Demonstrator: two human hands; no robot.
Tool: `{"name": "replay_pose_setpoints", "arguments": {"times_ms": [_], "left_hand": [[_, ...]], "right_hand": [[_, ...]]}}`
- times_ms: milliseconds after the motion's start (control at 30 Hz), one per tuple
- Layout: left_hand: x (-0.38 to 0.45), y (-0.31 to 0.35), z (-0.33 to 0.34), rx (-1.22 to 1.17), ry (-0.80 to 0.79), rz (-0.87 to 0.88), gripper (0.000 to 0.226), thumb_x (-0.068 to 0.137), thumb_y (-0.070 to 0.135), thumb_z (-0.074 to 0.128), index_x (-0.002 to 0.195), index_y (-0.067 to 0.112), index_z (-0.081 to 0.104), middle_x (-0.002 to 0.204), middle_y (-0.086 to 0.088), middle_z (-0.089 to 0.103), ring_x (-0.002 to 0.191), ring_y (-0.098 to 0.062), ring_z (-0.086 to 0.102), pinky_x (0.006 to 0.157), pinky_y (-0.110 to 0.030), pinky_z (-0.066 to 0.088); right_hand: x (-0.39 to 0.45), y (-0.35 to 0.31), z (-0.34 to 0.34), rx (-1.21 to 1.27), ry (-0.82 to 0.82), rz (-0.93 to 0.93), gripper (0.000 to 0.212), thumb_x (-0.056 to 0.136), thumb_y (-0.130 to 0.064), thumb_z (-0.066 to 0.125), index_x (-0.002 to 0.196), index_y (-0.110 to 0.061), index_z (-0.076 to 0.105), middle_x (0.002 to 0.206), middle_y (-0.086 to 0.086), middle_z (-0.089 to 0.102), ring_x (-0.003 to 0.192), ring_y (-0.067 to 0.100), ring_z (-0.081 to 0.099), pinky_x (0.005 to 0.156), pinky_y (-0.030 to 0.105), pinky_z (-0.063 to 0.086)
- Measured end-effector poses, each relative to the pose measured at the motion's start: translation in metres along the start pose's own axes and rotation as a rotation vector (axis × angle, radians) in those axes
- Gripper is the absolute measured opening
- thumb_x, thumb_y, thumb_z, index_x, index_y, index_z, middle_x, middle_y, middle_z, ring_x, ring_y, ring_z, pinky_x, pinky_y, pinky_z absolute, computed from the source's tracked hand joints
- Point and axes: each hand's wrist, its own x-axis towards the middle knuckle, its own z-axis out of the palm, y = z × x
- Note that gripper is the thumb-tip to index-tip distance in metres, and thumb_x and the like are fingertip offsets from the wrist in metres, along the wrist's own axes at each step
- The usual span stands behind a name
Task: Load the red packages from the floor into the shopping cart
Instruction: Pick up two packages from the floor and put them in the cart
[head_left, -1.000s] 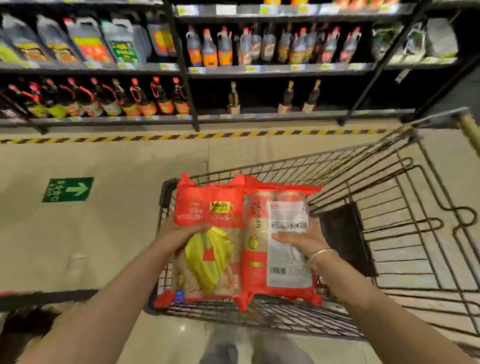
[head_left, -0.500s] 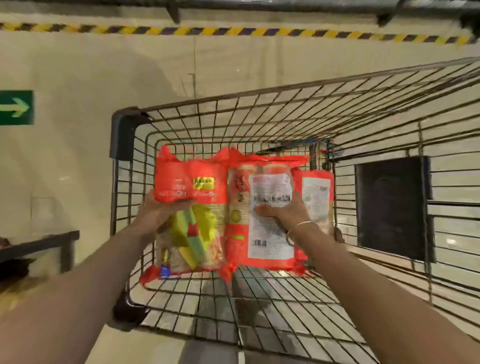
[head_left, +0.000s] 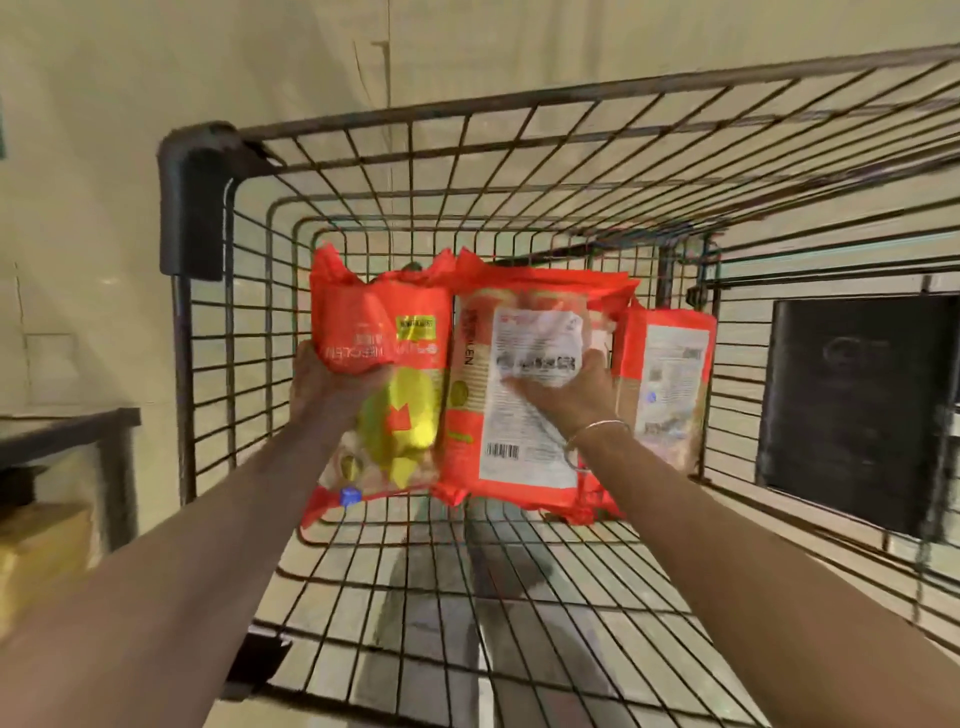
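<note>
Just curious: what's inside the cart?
Three red packs show: the left hand holds one, the right hand another; a third stands behind. Anything under them is hidden.

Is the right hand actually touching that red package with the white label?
Touching. The head view shows the right hand with its fingers spread flat on the white label of the red package, no gap between them.

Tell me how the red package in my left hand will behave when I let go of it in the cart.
The red package looks like soft, crinkled film, so it will probably sag and flop flat. Glossy wrap suggests it may slide. The left hand holds it alone, so it seems light.
</note>
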Motion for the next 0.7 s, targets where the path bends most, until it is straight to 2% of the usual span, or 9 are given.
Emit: {"name": "replay_pose_setpoints", "arguments": {"times_ms": [100,200,267,333,400,533,700], "left_hand": [[-0.026,0.028,-0.007,0.02,-0.006,-0.031,0.093,0.058,0.036,0.092,0.132,0.012,0.042,0.124,-0.013,0.062,0.109,-0.033,0.061,0.089,-0.039,0.051],[-0.037,0.04,-0.013,0.077,0.031,0.012,0.083,0.068,0.037,0.086,0.133,0.014,0.042,0.127,-0.011,0.061,0.113,-0.033,0.061,0.081,-0.034,0.045],[-0.05,0.054,-0.021,0.164,0.038,0.151,0.082,0.065,0.048,0.082,0.13,0.015,0.046,0.124,-0.01,0.061,0.113,-0.033,0.061,0.083,-0.038,0.05],[-0.072,0.075,-0.032,0.31,0.054,0.327,0.088,0.068,0.053,0.079,0.138,0.013,0.042,0.132,-0.012,0.054,0.122,-0.032,0.053,0.093,-0.047,0.05],[-0.098,0.099,-0.042,0.439,0.09,0.511,0.09,0.075,0.049,0.077,0.145,0.011,0.035,0.142,-0.013,0.045,0.13,-0.031,0.045,0.097,-0.047,0.046],[-0.164,0.166,-0.062,0.61,0.136,0.821,0.084,0.079,0.056,0.067,0.146,0.015,0.037,0.152,-0.012,0.038,0.138,-0.031,0.037,0.106,-0.046,0.039],[-0.265,0.246,-0.071,0.679,0.18,1.139,0.081,0.083,0.052,0.064,0.149,0.018,0.032,0.156,-0.01,0.032,0.143,-0.03,0.029,0.115,-0.045,0.03]], "right_hand": [[-0.006,-0.004,-0.004,-0.016,0.015,-0.011,0.098,0.056,-0.044,0.092,0.131,-0.01,0.039,0.125,0.009,0.055,0.119,0.029,0.053,0.1,0.045,0.047],[-0.02,-0.012,-0.011,-0.05,0.052,-0.082,0.11,0.058,-0.044,0.091,0.144,-0.016,0.028,0.138,0.011,0.046,0.128,0.032,0.045,0.106,0.05,0.042],[-0.034,-0.021,-0.024,-0.147,0.112,-0.169,0.112,0.065,-0.05,0.085,0.151,-0.019,0.021,0.148,0.013,0.036,0.136,0.033,0.035,0.11,0.051,0.037],[-0.052,-0.032,-0.045,-0.268,0.181,-0.259,0.099,0.073,-0.057,0.075,0.151,-0.024,0.024,0.153,0.012,0.03,0.14,0.033,0.028,0.111,0.053,0.033],[-0.075,-0.043,-0.072,-0.39,0.269,-0.36,0.084,0.078,-0.059,0.068,0.147,-0.026,0.034,0.152,0.01,0.034,0.139,0.033,0.029,0.11,0.054,0.033],[-0.128,-0.058,-0.133,-0.478,0.577,-0.558,0.068,0.074,-0.056,0.068,0.131,-0.022,0.056,0.137,0.015,0.052,0.127,0.041,0.044,0.103,0.06,0.036],[-0.2,-0.058,-0.215,-0.455,0.854,-0.58,0.069,0.069,-0.055,0.075,0.129,-0.025,0.058,0.135,0.013,0.054,0.126,0.042,0.045,0.104,0.063,0.034]]}}
